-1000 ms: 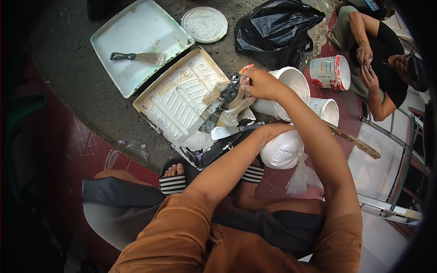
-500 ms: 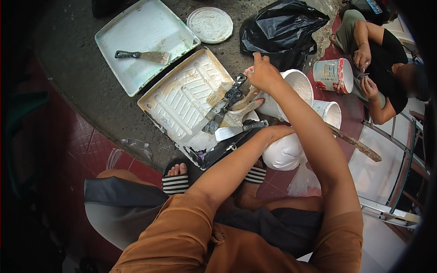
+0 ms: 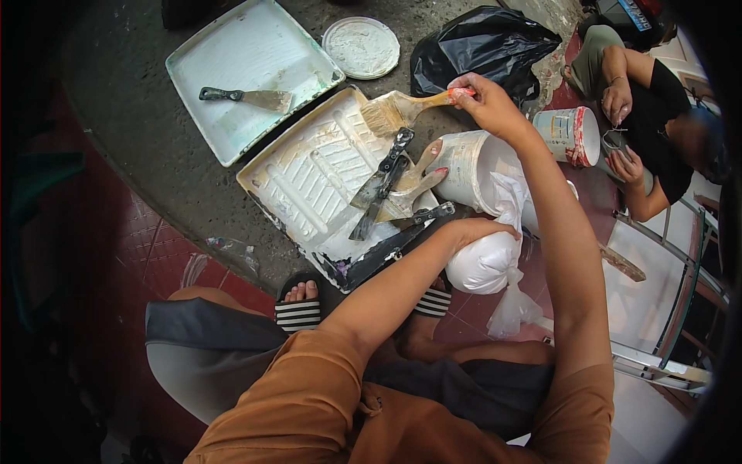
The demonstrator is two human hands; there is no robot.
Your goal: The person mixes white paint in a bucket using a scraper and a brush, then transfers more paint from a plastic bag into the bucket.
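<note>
My right hand [image 3: 488, 107] is closed round the orange, red-tipped handle of a wide paintbrush [image 3: 390, 114]. The pale, crusted bristles point left, over the far right edge of a putty-smeared roller tray [image 3: 297, 174]. Lower down, my left hand [image 3: 483, 230] grips a clear plastic bag of white powder [image 3: 483, 264]; some of its fingers are hidden. The bag's twisted upper part rests against a white bucket [image 3: 462, 166]. In the tray's right side lie crossed black-handled putty knives [image 3: 379, 185] and another brush [image 3: 413, 192].
A second tray [image 3: 255, 46] with a scraper [image 3: 263, 99] lies far left, beside a smeared round lid [image 3: 361, 48]. A black plastic bag [image 3: 483, 50] is behind. At right are a paint bucket [image 3: 563, 135], a wooden stick [image 3: 622, 263] and a seated person [image 3: 657, 116] handling something small.
My right hand has lifted the paintbrush from among the tools in the tray and moved right. The powder bag's upper part now shows, raised against the bucket.
</note>
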